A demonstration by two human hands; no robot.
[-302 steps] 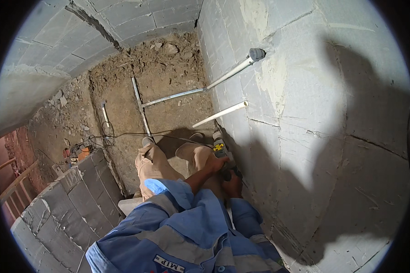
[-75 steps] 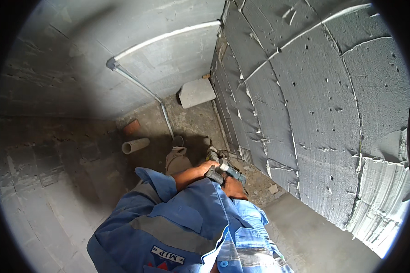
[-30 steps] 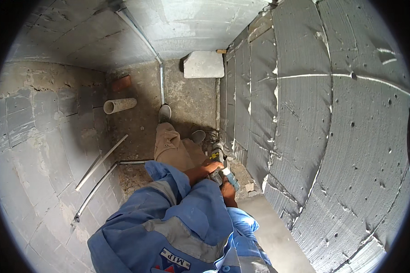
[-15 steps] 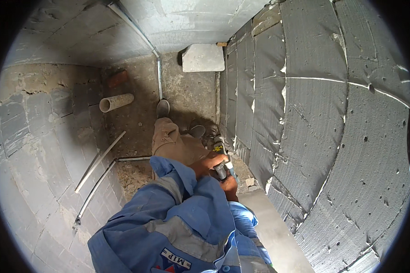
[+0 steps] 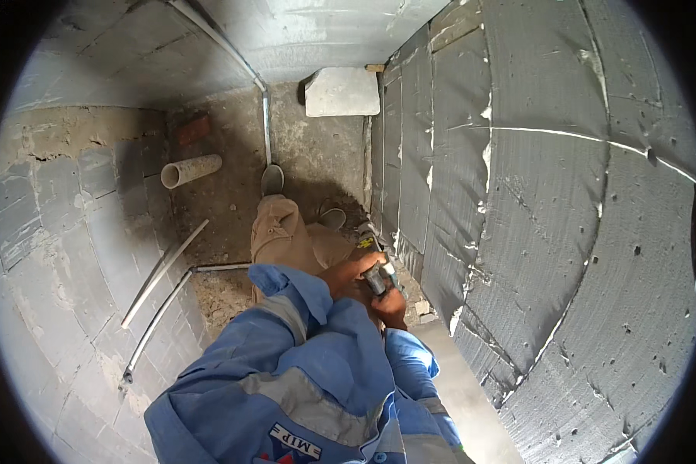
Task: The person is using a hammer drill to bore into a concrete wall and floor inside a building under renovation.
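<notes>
Head cam: power drill (image 5: 377, 278) is held just left of the right wall (image 5: 533, 201), pointing pretty much near-to-far, its farther part gripped by the left hand (image 5: 361, 265), rear by the right hand (image 5: 390, 305).

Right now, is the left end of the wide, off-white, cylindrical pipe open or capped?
Open: the wide, off-white, cylindrical pipe shows a bare rim around a hollow mouth there, with no cap.
</notes>
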